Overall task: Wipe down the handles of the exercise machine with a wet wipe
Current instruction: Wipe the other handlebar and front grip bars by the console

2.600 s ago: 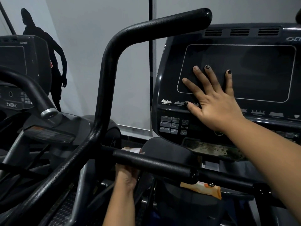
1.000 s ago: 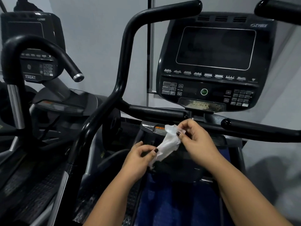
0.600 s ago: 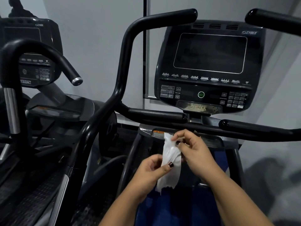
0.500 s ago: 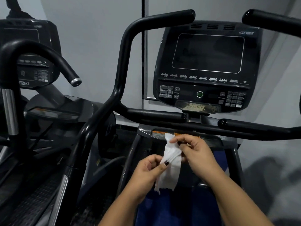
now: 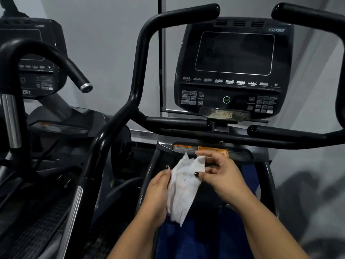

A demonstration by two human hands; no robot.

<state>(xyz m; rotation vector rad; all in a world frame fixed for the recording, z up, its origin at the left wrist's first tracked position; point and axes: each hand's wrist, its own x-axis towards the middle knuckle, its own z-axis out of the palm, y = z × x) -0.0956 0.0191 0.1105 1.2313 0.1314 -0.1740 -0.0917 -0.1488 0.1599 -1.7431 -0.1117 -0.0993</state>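
**Item 1, left hand (image 5: 157, 189).** The forearm rises from the bottom edge and leans right. The palm is turned toward the other hand. The dark-nailed thumb tip sits at the upper left edge of the white crumpled wet wipe (image 5: 183, 187).

**Item 2, right hand (image 5: 224, 176).** The forearm enters from the lower right corner with the wrist bent inward. The hand is just right of the left hand and slightly higher.

**Item 3, change.**
- 0.5 s earlier the white crumpled wet wipe hung as a narrow folded strip, with the left thumb laid across its front. It is now spread into a broader sheet, and that thumb is at its edge.
- 2.6 s earlier the right hand lay flat on the black console screen (image 5: 234, 53). It is now well below it.

**Item 4, fingers.**
- Right: the thumb and forefinger are narrowed to a pinch on the sheet's upper right corner, with the thumb on the front. The remaining right fingers (image 5: 214, 161) are loosely curled, clear of the sheet.
- Left: the fingers are hidden behind the sheet, which lies against them and hangs past the palm. Whether they grip it cannot be told.

**Item 5, location.**
- The wipe is held in the air between the 2 hands. It is below the black padded left horizontal handle (image 5: 177, 123) and the matching right horizontal handle (image 5: 291, 132), and touches neither.
- The tall black curved upright handle (image 5: 139, 58) stands up and left of the left fingers.
- An orange packet (image 5: 214, 148) lies just above the right forefinger.
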